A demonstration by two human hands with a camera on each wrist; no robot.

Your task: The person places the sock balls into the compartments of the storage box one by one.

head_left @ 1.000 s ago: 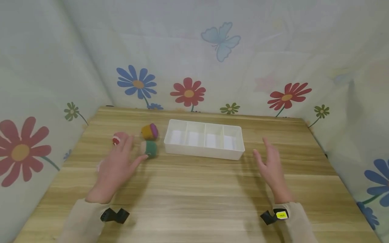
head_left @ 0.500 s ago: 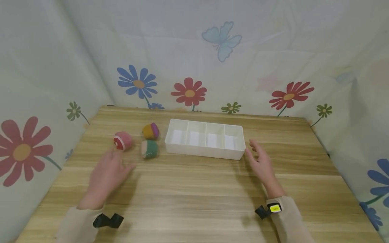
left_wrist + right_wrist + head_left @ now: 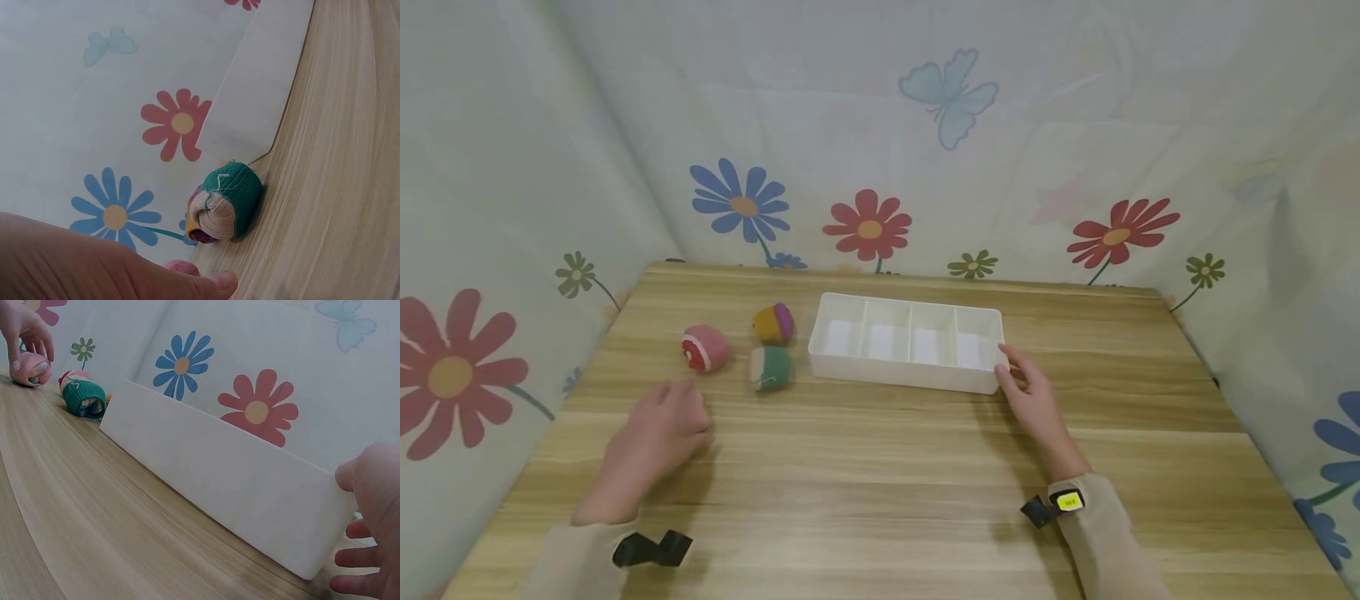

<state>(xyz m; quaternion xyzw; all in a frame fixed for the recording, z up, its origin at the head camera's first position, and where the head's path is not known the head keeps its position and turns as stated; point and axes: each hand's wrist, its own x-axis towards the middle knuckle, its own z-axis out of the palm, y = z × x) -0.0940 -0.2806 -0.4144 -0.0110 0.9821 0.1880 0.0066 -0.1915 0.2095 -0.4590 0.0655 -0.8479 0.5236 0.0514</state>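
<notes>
My left hand (image 3: 658,433) is low over the table at the left, fingers curled down. In the right wrist view those fingers grip a pale pink rolled-up sock (image 3: 30,374), which the hand hides in the head view. Beyond it lie a pink and red rolled-up sock (image 3: 705,348), a green and beige one (image 3: 771,368) and a yellow and purple one (image 3: 773,323). My right hand (image 3: 1033,404) holds the right end of a white divided box (image 3: 902,373), thumb at the front corner and index finger at the rim; the other fingers are spread beside the end wall.
The wooden table (image 3: 880,483) carries the box near its back edge, with the socks left of it. Its compartments stand in a row with pale bottoms showing. A flower-printed curtain (image 3: 820,100) encloses the back and both sides.
My left hand has drawn back toward me from the pink and red and green socks, and its fingers have curled. My right hand has moved left onto the box's end. The box stays put.
</notes>
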